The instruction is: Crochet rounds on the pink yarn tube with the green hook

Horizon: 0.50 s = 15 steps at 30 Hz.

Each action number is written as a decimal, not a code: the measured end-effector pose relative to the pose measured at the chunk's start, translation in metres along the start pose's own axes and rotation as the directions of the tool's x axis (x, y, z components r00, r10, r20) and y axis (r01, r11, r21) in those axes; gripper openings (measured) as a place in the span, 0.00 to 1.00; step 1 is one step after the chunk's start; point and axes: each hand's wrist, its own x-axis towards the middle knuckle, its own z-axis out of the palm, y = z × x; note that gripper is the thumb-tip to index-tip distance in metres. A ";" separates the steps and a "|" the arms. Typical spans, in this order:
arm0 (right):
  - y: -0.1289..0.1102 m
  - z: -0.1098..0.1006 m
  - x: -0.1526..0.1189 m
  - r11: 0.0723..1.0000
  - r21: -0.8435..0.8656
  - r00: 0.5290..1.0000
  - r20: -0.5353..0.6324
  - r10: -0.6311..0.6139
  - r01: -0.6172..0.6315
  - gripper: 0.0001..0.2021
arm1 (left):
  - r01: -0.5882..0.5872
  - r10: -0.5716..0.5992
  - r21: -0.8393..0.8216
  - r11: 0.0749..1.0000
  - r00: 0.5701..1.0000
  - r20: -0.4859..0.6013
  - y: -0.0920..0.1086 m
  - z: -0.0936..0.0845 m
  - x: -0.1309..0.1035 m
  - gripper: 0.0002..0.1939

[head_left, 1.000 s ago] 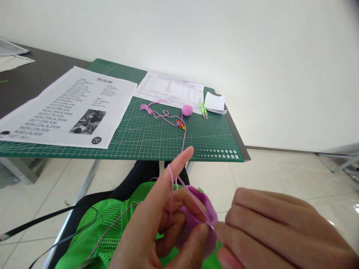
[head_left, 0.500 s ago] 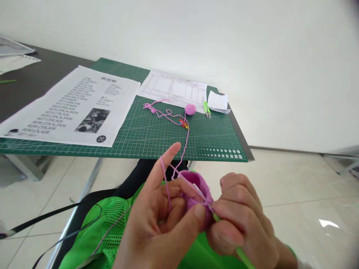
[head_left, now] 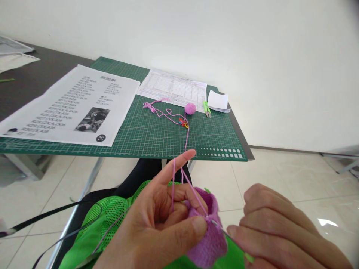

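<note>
My left hand (head_left: 165, 220) pinches the rim of a pink crochet piece (head_left: 209, 239), cup-shaped with an open top. Pink yarn (head_left: 193, 190) loops over its raised index finger and runs down to the rim. My right hand (head_left: 283, 228) grips a crochet hook (head_left: 237, 244) with a green handle and a metal shaft. The hook's tip sits at the stitches beside my left thumb; the very end is hidden in the yarn. A bit of green (head_left: 207, 190) shows at the piece's far rim.
On the green cutting mat (head_left: 157, 138) lie a pink yarn ball (head_left: 190, 108), coloured stitch markers (head_left: 183, 123), green thread snips (head_left: 206, 109), a printed pattern sheet (head_left: 70, 108), a form (head_left: 172, 89) and small white papers (head_left: 218, 101). Black straps (head_left: 50, 216) hang at lower left.
My right hand has moved right and down, drawing the hook back so its shaft shows outside the rim. The crochet piece has tilted, showing more outer wall. My left index finger has swung right.
</note>
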 end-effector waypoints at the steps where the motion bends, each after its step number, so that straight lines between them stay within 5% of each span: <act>1: 0.000 -0.003 0.001 1.000 -0.006 1.000 0.027 -0.008 0.008 0.15 | 0.003 -0.003 0.013 1.000 1.000 -0.006 0.001 0.001 0.000 0.38; 9: 0.003 -0.015 0.025 0.988 0.062 0.983 0.108 -0.148 0.141 0.25 | -0.026 0.028 0.067 0.997 0.999 -0.024 0.004 0.009 -0.002 0.35; 15: 0.008 -0.009 0.005 0.982 0.184 0.996 0.091 0.017 -0.033 0.22 | -0.020 0.020 0.128 0.992 1.000 -0.005 0.003 0.008 -0.003 0.33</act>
